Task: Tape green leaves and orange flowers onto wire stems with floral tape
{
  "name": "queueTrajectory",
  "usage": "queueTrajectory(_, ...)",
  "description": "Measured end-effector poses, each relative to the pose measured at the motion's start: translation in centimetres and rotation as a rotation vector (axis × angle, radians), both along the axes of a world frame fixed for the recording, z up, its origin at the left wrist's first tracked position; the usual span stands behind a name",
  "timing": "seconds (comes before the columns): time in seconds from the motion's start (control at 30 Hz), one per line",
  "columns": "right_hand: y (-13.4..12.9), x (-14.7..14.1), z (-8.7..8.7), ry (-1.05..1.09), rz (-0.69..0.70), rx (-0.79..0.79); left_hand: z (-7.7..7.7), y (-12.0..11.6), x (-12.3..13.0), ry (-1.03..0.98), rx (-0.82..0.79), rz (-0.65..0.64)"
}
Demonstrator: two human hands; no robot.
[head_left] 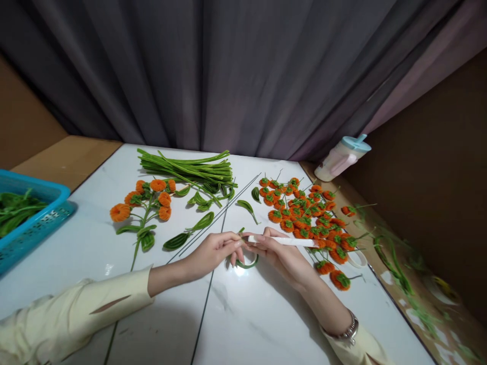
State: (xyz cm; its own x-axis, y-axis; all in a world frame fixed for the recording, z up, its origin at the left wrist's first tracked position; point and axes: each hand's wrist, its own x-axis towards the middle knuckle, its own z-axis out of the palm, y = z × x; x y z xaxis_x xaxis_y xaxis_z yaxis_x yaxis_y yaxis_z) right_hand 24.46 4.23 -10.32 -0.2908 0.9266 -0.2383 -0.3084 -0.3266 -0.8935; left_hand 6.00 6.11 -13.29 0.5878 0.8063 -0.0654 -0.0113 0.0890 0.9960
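Observation:
My left hand (216, 251) is closed in a pinch at the middle of the table, its fingertips meeting those of my right hand (283, 258). A green fuzzy chenille stem (251, 263) curves in a loop under the fingers, and a bit of green shows above the left fingertips. Held in my right hand is a slim white stick-like tool (294, 242), lying nearly level; its exact kind I cannot make out. The fingers hide where the stem and tool meet. Closest beyond the hands are a loose green leaf (247, 207) and several orange chenille flowers (300, 210).
A bundle of green chenille stems (186, 167) lies at the back. An assembled orange flower spray (144, 213) and green leaves (177, 241) lie at left. A blue basket (57, 195) holds greenery. A tumbler (342, 158) stands back right; a white ring (357, 259) lies right.

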Motion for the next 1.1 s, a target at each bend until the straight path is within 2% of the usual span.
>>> queueTrajectory(0.13, -0.3, -0.1, -0.2, -0.139, -0.035, 0.077, -0.3, 0.0, 0.0, 0.013, 0.003, 0.007)
queueTrajectory(0.3, -0.9, -0.2, -0.1, -0.464, -0.047, 0.270, -0.1, 0.1, 0.0, 0.009, -0.003, 0.021)
queueTrajectory(0.43, -1.6, -0.2, -1.0, -0.756, 0.069, 0.572, 0.1, 0.1, 0.0, 0.036, 0.011, 0.034)
queueTrajectory(0.53, -1.6, 0.0, -2.3, -0.852, 0.143, 0.846, 0.2, 0.1, -0.1, 0.063, 0.026, 0.036)
queueTrajectory(0.63, -1.4, 0.1, -3.1, -0.965, 0.157, 1.051, 0.2, 0.2, -0.2, 0.087, 0.048, 0.041)
queueTrajectory(0.83, -1.1, -0.5, -2.4, -1.189, 0.156, 1.419, -0.2, 0.2, -0.2, 0.079, 0.074, 0.059)
queueTrajectory(1.1, -1.0, -0.9, -2.6, -1.253, 0.107, 1.548, 0.1, 0.1, -0.2, 0.111, 0.104, 0.089)
